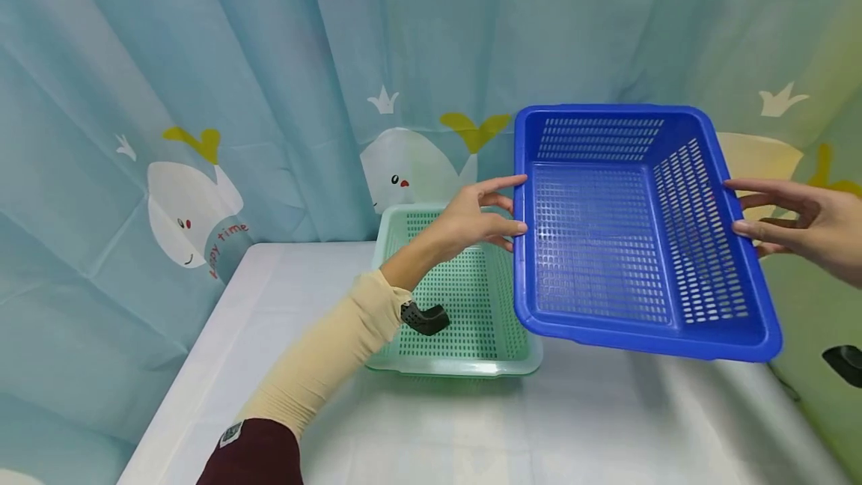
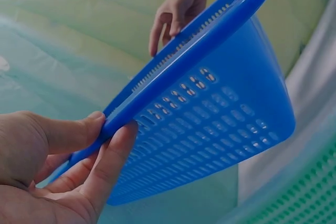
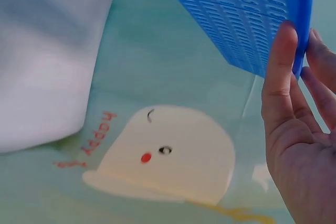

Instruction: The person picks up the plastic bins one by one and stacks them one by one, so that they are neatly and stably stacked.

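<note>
A blue plastic basket [image 1: 592, 238] with slotted walls hangs in the air over the right part of the table, its open side tilted toward me. My left hand [image 1: 474, 219] pinches its left rim, thumb on one side and fingers on the other, as the left wrist view shows with the basket wall [image 2: 210, 108] close by. On the opposite rim my right hand [image 1: 801, 219] holds on in the same way; in the right wrist view its fingers [image 3: 281, 77] lie against the blue rim. Behind my left forearm sits a light green basket [image 1: 465, 367] on the table.
A white table [image 1: 303, 275] stands against a blue-green curtain [image 1: 269, 58] printed with whales. The green basket seems to be stacked, with a second rim just under the first. A black curved piece [image 1: 426, 318] sticks out at my left wrist.
</note>
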### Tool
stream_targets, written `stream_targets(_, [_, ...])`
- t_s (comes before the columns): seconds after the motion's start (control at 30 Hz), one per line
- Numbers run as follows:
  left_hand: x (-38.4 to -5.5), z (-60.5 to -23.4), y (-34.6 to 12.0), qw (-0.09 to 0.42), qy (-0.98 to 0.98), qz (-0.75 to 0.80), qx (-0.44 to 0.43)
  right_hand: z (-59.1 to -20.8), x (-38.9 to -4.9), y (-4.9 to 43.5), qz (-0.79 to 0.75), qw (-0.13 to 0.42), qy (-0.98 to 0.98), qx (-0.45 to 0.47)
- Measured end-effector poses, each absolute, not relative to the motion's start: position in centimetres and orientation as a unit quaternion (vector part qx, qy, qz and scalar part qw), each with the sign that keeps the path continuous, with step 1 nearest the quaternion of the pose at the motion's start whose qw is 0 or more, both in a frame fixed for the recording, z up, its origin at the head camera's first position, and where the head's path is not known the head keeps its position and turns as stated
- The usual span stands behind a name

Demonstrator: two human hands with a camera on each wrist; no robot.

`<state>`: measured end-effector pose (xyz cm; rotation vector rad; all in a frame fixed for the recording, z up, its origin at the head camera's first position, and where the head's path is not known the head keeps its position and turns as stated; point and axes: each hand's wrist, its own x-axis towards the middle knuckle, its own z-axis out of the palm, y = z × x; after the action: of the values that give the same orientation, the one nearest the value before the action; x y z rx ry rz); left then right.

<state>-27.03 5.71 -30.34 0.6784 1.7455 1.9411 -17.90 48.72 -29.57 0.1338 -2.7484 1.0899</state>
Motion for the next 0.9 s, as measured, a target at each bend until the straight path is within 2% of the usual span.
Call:
stream_targets(0.4, [-27.0, -30.2, -1.1, 0.185, 0.666, 0.679, 0.249, -27.6, -19.7, 43.0, 0.395, 0.042, -0.914, 0.082])
stream_targets(0.9, [-27.1, -30.2, -1.4, 0.173, 0.684, 0.663, 0.252, -26.9, -19.2, 42.5, 0.427, 0.038, -0.898, 0.098])
